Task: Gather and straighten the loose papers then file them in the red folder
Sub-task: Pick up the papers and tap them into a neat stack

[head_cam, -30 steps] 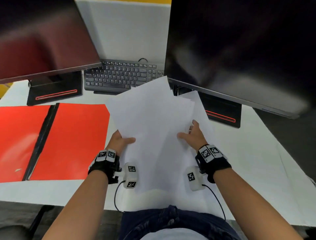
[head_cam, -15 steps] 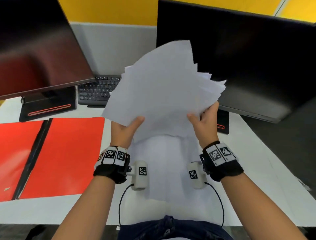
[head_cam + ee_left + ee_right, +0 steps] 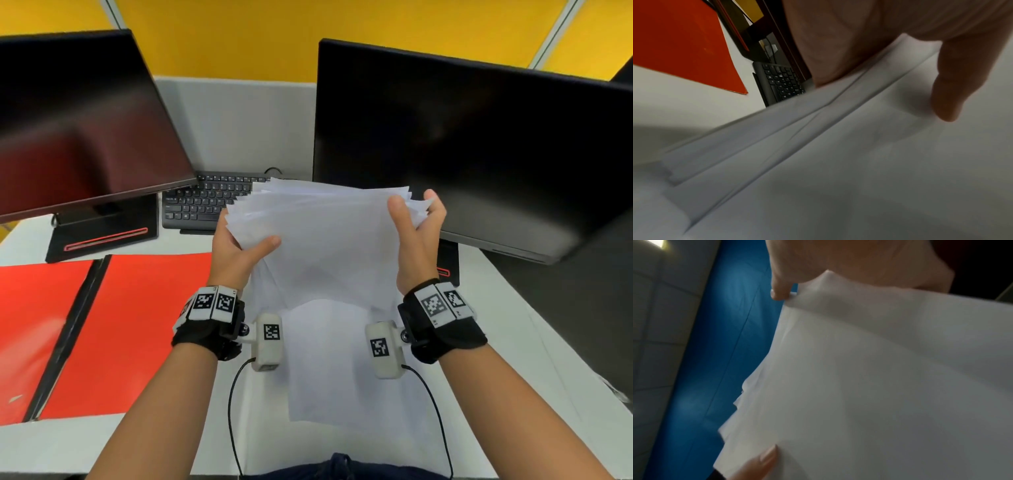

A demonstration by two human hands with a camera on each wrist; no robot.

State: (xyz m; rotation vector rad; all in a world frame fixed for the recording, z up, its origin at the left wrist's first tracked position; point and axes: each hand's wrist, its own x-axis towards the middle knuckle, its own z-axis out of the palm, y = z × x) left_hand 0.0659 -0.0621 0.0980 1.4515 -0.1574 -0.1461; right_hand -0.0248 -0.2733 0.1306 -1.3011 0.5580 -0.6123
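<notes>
Both hands held the papers [image 3: 325, 233] upright above the table's [image 3: 85, 442] near-middle edge: left hand [image 3: 236, 253] clamped on the left edge, thumb across the front; right hand [image 3: 416, 240] pinching the right edge, sheets fanned at the top. Red folder [image 3: 137, 325] lay open flat toward the table's left edge, well clear. Best move, I'd judge: loosen the grip slightly, tap the bottom edge on the table (corners first), then square the sides.
</notes>
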